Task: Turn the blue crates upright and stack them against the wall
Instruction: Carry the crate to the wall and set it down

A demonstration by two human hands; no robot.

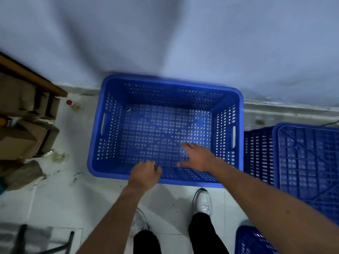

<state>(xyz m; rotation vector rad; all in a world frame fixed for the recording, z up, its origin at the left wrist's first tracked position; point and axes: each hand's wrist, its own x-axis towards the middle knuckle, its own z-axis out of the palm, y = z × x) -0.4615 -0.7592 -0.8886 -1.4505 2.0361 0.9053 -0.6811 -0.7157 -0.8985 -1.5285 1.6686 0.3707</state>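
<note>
Care with the seating matters most now: the upright crate [174, 96] stands on the floor [73, 198] with its far rim at the wall [165, 33], so I judge it should be pressed flat and square there before another goes on top. The right hand [198, 158] is over the inside, fingers spread, holding nothing. The left hand [145, 173] is at the front rim, fingers curled; whether they grip it I cannot tell. The crate is blue plastic, perforated on walls and bottom, with a handle slot in each short side. An overturned crate [302, 162] lies just beside it on the right.
</note>
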